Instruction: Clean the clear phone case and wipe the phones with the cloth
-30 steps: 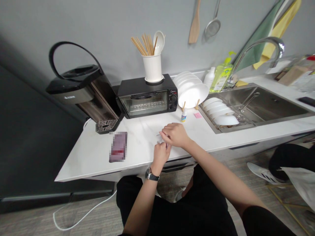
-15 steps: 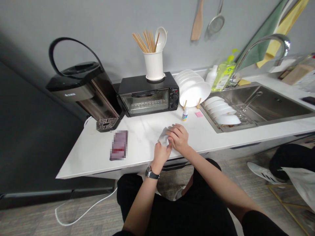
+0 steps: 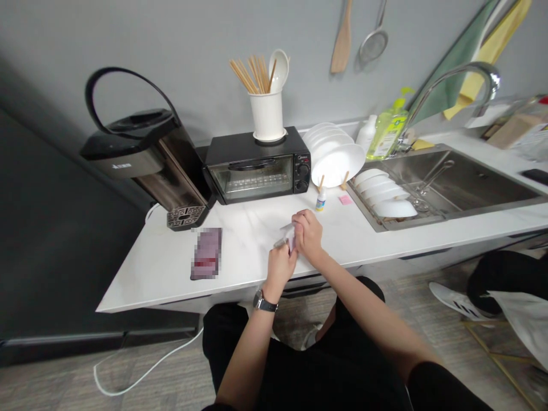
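Observation:
My left hand (image 3: 281, 266) is closed on the lower left end of a small, thin, pale grey cloth (image 3: 288, 232) above the counter. My right hand (image 3: 309, 234) is wrapped round the cloth's right side, with fingers bent and the thumb pressed inward. Both hands nearly touch, and they cover most of the cloth; whether something else lies inside it I cannot tell. Just beyond my right hand stands a small white bottle (image 3: 321, 200) with a yellow base. A pink slip (image 3: 345, 200) lies to the right of that bottle.
A phone-like, blurred-out item (image 3: 207, 254) lies on the white counter (image 3: 248, 257). Behind are a black drinks dispenser (image 3: 145, 148), a toaster oven (image 3: 257, 171) and racked plates (image 3: 338, 162). Bowls (image 3: 387, 191) stand in the sink (image 3: 479, 185) at right. Another person's shoe (image 3: 456, 299) shows below.
My right hand has drawn its fingers in and shifted slightly, gripping the cloth more tightly. The cloth now looks bunched up between both hands. My left hand stays almost in place.

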Demonstrator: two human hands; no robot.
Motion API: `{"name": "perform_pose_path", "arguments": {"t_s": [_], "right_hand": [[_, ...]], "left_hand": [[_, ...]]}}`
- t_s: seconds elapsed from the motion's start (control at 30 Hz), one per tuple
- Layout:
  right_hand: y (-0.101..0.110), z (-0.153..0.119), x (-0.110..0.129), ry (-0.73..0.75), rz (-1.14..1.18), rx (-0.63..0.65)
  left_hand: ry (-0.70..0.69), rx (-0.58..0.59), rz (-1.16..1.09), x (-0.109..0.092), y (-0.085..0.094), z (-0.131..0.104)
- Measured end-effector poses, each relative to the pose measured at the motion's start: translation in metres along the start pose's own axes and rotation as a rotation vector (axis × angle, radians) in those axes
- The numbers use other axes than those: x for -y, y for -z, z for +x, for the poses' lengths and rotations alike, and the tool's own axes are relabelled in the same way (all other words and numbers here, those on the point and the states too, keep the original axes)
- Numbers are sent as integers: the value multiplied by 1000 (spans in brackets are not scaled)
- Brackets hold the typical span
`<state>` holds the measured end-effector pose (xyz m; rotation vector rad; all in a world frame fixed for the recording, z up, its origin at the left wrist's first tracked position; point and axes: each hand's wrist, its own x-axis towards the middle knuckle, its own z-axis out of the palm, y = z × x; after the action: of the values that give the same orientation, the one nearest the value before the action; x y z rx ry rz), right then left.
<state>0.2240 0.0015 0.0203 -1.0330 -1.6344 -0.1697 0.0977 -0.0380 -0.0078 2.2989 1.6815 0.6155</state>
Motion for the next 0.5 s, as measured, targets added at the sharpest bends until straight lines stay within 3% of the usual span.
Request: {"name": "perform_pose_path", "arguments": {"t_s": [0.1,0.2,0.37,0.5], "right_hand": [[-4,-19,5,-37,22,-110],[0,-20,6,72,-33,-101],[15,11,7,347,-157,108],[20,36,15,304,-169,345]], "left_hand": [[4,24,10,1,-1,1],[-17,18,10,1,-2,1],[-79,-52,-14,0,-4,0],[-53,-56,-43,2,-6,-1]]}}
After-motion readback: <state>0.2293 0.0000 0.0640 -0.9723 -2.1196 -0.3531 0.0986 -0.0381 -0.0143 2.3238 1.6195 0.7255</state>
